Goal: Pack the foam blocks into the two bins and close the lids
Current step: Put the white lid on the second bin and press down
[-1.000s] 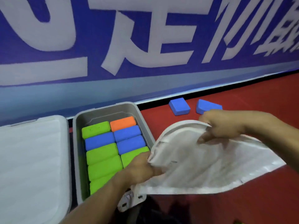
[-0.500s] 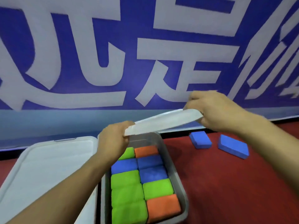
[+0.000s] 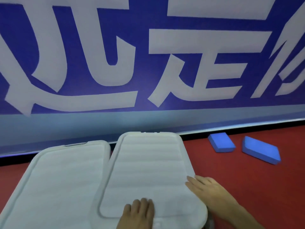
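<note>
- Two white ribbed lids fill the lower half of the frame, side by side, with a narrow dark gap between them at the far end; each covers its bin, so no contents show.
- The right lid [image 3: 148, 169] lies flat; only a sliver of the grey bin [image 3: 210, 220] shows under its lower-right corner.
- The left lid [image 3: 62, 179] runs off the lower-left edge of the frame, with a small latch tab at its far rim.
- The left hand [image 3: 137, 214], at bottom centre, rests flat on the near end of the right lid, fingers straight and together.
- The right hand [image 3: 208, 187] lies at that lid's right edge, fingers extended onto the rim, gripping nothing.
- Two blue foam blocks [image 3: 221, 142] [image 3: 261, 152] lie outside the bins on the red floor [image 3: 247, 187] at middle right, near each other but apart, close to the base of the wall.
- The floor right of the bins is open up to the frame edge.
- A blue banner with large white characters [image 3: 115, 63] fills the upper frame, just behind the far ends of the lids.
</note>
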`<state>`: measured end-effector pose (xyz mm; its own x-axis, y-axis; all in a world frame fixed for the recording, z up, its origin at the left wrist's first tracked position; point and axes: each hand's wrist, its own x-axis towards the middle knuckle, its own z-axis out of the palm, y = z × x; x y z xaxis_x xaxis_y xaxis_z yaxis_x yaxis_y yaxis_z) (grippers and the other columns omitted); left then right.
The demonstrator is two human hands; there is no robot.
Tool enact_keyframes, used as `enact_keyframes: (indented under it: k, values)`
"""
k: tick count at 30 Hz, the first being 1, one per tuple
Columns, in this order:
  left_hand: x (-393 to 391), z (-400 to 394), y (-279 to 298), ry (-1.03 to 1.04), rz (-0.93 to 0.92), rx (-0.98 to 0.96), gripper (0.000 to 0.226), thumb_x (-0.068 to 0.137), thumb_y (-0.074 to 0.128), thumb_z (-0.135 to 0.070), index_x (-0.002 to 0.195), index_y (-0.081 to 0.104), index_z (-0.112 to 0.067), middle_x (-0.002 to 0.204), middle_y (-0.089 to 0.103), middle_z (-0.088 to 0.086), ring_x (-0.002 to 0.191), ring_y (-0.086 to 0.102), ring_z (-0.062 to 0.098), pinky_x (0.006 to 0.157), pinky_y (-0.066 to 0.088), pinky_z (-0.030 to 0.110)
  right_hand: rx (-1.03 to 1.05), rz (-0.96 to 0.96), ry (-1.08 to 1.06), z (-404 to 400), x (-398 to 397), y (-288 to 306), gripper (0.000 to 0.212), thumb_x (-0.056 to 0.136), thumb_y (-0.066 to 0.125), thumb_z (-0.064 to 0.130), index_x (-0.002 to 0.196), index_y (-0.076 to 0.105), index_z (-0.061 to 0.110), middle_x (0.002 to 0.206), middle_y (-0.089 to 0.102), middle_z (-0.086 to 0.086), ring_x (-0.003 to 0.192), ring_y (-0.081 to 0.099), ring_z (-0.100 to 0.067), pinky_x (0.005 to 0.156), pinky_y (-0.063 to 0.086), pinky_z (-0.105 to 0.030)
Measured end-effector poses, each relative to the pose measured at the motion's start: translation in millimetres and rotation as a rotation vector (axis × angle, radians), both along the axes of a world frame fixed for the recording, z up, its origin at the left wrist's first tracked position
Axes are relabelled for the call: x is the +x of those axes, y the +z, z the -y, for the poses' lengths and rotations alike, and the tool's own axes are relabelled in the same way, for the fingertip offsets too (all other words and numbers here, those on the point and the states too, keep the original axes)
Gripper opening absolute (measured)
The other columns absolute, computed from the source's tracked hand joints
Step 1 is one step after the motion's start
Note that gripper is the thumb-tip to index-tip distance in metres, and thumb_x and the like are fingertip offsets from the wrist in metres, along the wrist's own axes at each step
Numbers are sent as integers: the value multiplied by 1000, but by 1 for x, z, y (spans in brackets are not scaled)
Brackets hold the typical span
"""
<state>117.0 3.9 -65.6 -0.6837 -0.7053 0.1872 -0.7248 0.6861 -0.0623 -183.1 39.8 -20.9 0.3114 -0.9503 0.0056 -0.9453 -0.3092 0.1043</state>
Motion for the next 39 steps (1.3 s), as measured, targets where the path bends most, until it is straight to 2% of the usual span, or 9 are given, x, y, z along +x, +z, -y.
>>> enact_keyframes:
  k: [8, 14, 19, 21, 23, 25, 28, 33, 39]
  values:
    - [-38, -35, -50, -38, 89, 394, 34, 52, 66, -54, 74, 59, -29, 71, 68, -4, 45, 53, 19, 44, 39, 29, 242, -87, -183, -32, -21, -72, 88, 44, 38, 2, 129, 52, 16, 147, 45, -9, 108, 66, -24, 81, 56, -39]
    - [-41, -53, -61, -185, 178, 379, 54, 70, 41, -55, 112, 55, -26, 95, 70, 3, 76, 69, 21, 59, 56, 29, 437, -79, 110, -62, 18, -74, 91, 66, 56, 26, 151, 22, 17, 160, 2, -10, 148, 1, -27, 117, 0, -46]
    - [-28, -93, -69, -152, 166, 391, 43, 83, 64, -31, 123, 58, -17, 114, 62, 19, 95, 59, 39, 80, 50, 52, 257, 43, 16, -112, 72, -116, 50, 94, 53, 28, 141, 46, 14, 148, 39, -23, 138, 38, -35, 101, 43, -53]
    - [-22, -86, -67, -27, 238, 392, 73, 89, 54, -47, 150, 23, -21, 153, 22, 29, 133, 25, 53, 102, 22, 73, 145, 72, -37, -115, 80, -125, 48, 97, 47, 33, 140, 48, 11, 147, 41, -21, 136, 41, -34, 100, 42, -55]
    - [-16, -78, -72, -11, 345, 410, 86, 96, 40, -44, 145, -29, -28, 148, -37, 19, 136, -29, 47, 103, -9, 74, 108, 126, -93, -111, 85, -126, 55, 95, 42, 37, 144, 42, 10, 151, 36, -20, 140, 34, -33, 104, 37, -57]
    - [-15, -70, -73, -4, 368, 459, 94, 96, 43, -37, 137, -42, -29, 144, -45, 14, 133, -38, 43, 105, -11, 72, 182, 125, -109, -100, 87, -127, 73, 86, 53, 43, 148, 32, 12, 155, 29, -19, 144, 26, -32, 108, 31, -58]
    - [-20, -47, -72, 14, 357, 467, 106, 91, 53, -43, 136, -42, -31, 149, -40, 12, 136, -35, 41, 107, -9, 70, 278, 85, -91, -76, 76, -126, 113, 68, 74, 57, 153, 13, 14, 161, 6, -17, 148, 6, -31, 116, 14, -56]
    - [-19, -46, -74, 18, 324, 504, 111, 87, 60, -36, 139, -39, -33, 148, -43, 11, 132, -44, 36, 105, -16, 69, 263, 54, -123, -71, 79, -129, 123, 57, 82, 53, 153, 16, 13, 160, 11, -19, 148, 10, -33, 114, 19, -60]
    - [-9, -68, -90, 7, 268, 331, 98, 75, 75, -30, 153, 19, -16, 156, 14, 27, 141, 11, 54, 101, 25, 74, -82, -46, -107, -87, 88, -153, 68, 88, 58, 35, 148, 34, 13, 152, 33, -23, 140, 30, -43, 104, 32, -65]
